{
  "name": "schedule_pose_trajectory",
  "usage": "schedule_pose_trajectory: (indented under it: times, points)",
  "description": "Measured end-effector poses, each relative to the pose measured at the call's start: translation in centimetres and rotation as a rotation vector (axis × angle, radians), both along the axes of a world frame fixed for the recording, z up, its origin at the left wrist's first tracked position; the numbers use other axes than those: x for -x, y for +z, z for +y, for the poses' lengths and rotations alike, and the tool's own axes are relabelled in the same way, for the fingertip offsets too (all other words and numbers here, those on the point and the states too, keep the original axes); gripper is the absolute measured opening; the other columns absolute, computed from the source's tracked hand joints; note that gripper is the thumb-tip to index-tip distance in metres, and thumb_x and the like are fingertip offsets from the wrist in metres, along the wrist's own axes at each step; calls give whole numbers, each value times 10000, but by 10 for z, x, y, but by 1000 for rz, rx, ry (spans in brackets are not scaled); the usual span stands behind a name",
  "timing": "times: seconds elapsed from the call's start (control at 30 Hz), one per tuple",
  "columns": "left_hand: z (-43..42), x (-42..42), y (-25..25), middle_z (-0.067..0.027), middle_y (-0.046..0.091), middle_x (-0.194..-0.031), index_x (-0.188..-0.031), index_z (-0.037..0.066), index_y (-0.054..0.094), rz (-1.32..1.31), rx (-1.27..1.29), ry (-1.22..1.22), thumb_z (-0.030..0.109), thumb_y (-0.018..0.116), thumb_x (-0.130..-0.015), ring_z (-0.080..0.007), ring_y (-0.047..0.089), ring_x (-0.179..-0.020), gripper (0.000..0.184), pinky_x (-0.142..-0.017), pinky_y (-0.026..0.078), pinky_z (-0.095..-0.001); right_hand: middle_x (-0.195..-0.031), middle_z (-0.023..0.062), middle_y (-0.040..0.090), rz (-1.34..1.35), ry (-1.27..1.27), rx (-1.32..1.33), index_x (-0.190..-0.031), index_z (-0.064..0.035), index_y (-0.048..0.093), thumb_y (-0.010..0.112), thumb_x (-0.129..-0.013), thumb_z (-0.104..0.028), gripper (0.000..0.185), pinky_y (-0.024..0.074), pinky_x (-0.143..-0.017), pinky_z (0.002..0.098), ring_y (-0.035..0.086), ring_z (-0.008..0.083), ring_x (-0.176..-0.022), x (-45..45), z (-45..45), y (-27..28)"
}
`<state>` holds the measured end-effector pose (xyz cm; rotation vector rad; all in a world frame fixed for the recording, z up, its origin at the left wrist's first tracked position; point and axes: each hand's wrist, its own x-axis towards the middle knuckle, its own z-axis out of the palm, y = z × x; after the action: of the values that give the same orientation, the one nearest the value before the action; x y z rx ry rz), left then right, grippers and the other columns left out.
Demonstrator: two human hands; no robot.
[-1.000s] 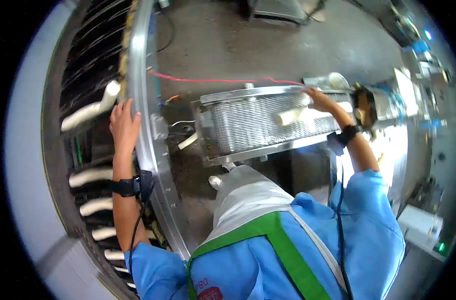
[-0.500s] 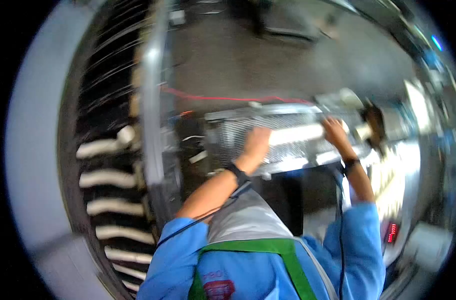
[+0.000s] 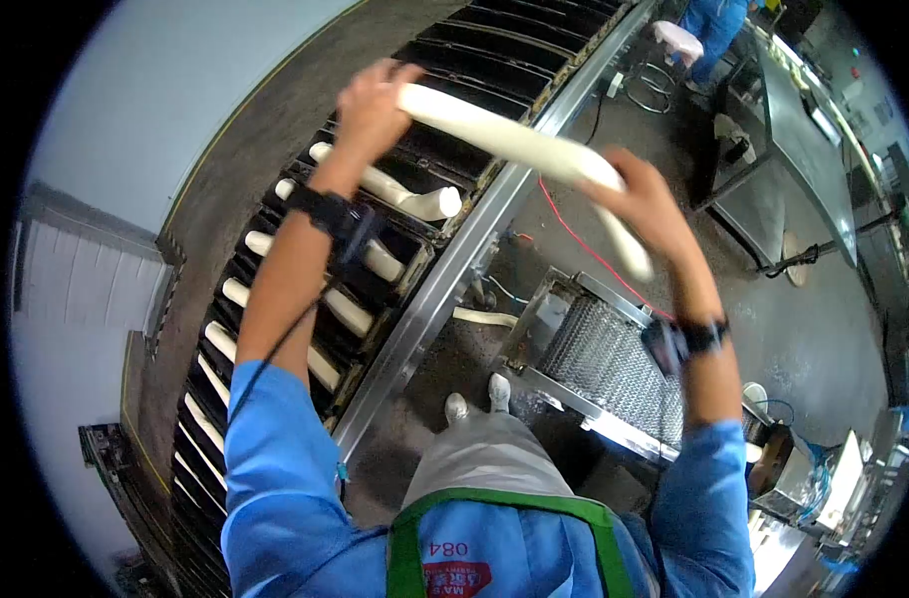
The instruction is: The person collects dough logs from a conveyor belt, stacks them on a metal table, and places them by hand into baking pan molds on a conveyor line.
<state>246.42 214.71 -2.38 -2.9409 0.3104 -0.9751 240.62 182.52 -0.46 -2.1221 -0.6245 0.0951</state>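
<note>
A long, pale, dough-like roll (image 3: 504, 137) is stretched between my hands, above the black slotted trays. My left hand (image 3: 377, 112) is closed round its left end. Toward its other end, my right hand (image 3: 636, 195) wraps round the roll, and the free end hangs down below the fingers. Beneath the held roll, another pale roll (image 3: 385, 186) lies in a black tray (image 3: 454, 149), its near end bent up by the metal rail. More pale rolls lie in the slots nearer to me.
A metal rail (image 3: 464, 254) edges the trays. A mesh conveyor (image 3: 614, 359) stands to the right, with a red cord (image 3: 586, 244) on the floor beyond. A pale strip (image 3: 484, 317) lies beside it. Another person (image 3: 715, 35) stands near a metal table (image 3: 803, 140) at the back.
My left hand went from the trays to a roll on the mesh conveyor. Both hands have since lifted it and carried it left over the trays. The view has turned.
</note>
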Motion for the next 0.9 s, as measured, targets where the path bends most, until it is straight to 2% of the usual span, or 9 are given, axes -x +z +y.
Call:
schedule_pose_trajectory:
  times: [0.1,0.2,0.33,0.47,0.57,0.6,0.67,0.8,0.9]
  points:
    - [56,2,-20,-107,448,-1120,-1070,192,494,-31,63,321,165,507,-720,-326,438,-997,351,-779,373,-460,-946,201,545,-257,-18,202,-1052,-40,482,609,-674,-383,526,416,-762,366,526,326,-883,-62,66,-28]
    - [50,22,-36,-81,576,-873,-880,197,580,507,31,270,237,443,-763,-275,518,-874,185,-688,405,-448,-956,164,546,-301,-70,371,-1011,-42,504,582,-714,-269,381,425,-714,371,540,315,-797,-54,36,-49]
    - [43,18,-102,-88,467,-1152,-1072,177,514,1032,57,188,514,354,-758,-282,394,-1095,488,-899,246,-478,-1076,179,465,-198,-153,638,-1057,-70,475,564,-699,-204,392,398,-785,374,463,331,-969,12,-114,-152]
    - [37,16,-122,-113,348,-1257,-1167,89,430,1017,-70,283,655,360,-680,-286,307,-1166,749,-947,204,-462,-1184,157,384,118,-283,900,-1158,-109,392,618,-584,-90,617,340,-869,430,341,356,-1099,165,-289,-217]
    - [48,13,-121,-243,232,-1277,-1206,22,358,899,-117,384,730,431,-574,-336,282,-1170,953,-956,247,-377,-1175,163,346,711,-486,1158,-1195,-146,323,683,-567,-164,723,350,-831,510,300,377,-1100,260,-319,-222]
    - [58,5,-119,-283,206,-1269,-1213,8,338,877,-98,456,722,492,-532,-354,287,-1163,999,-939,278,-368,-1148,143,368,332,-404,1009,-1165,-149,334,705,-528,-162,737,357,-793,542,292,344,-1110,293,-343,-246]
    - [69,3,-118,-282,208,-1268,-1204,-8,344,894,-29,508,712,543,-488,-347,294,-1162,1034,-932,289,-367,-1107,118,387,388,-518,1163,-1099,-105,362,716,-479,-149,716,371,-789,513,318,308,-1086,286,-295,-204]
    - [38,15,-105,-164,416,-1097,-1037,50,478,644,-127,281,467,577,-656,-326,444,-991,574,-827,377,-390,-1016,134,475,352,-485,1091,-889,-63,457,637,-564,-70,371,418,-747,388,416,325,-1007,253,-280,-185]
    - [33,25,-96,-137,496,-912,-968,83,493,1032,248,-124,384,572,-676,-299,494,-878,427,-761,399,-382,-858,172,544,27,-798,886,-904,-10,498,626,-586,-88,351,423,-702,381,514,344,-807,214,-286,-132]
